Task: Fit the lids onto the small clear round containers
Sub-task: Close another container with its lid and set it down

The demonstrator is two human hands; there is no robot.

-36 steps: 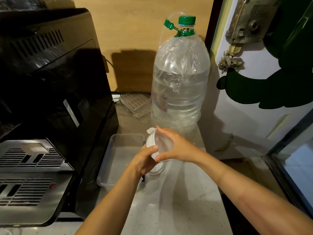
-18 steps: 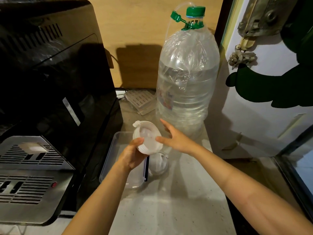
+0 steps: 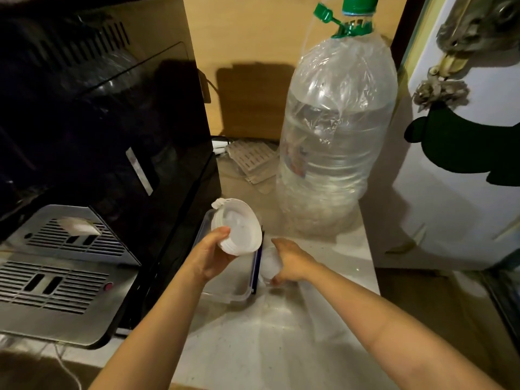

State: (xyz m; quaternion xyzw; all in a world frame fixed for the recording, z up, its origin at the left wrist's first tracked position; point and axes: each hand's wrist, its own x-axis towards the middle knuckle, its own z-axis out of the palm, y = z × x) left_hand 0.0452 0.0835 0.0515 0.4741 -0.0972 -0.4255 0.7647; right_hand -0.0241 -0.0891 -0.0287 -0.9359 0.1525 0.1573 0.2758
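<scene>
My left hand (image 3: 209, 256) holds a stack of white round lids (image 3: 237, 227) tilted up above the counter, their undersides facing me. A small clear round container (image 3: 268, 266) stands on the pale counter just right of the rectangular tub. My right hand (image 3: 291, 261) is wrapped over it from the right, fingers around its side. Part of the container is hidden under that hand.
A clear rectangular tub (image 3: 235, 291) with a dark blue clip lies under my left hand. A big water bottle (image 3: 334, 142) with a green cap stands behind. A black coffee machine (image 3: 98, 153) fills the left. A white door (image 3: 455, 192) bounds the right.
My right hand left the lid stack, dropped down and closed around the small container on the counter. My left hand kept the lids and lifted them slightly left.
</scene>
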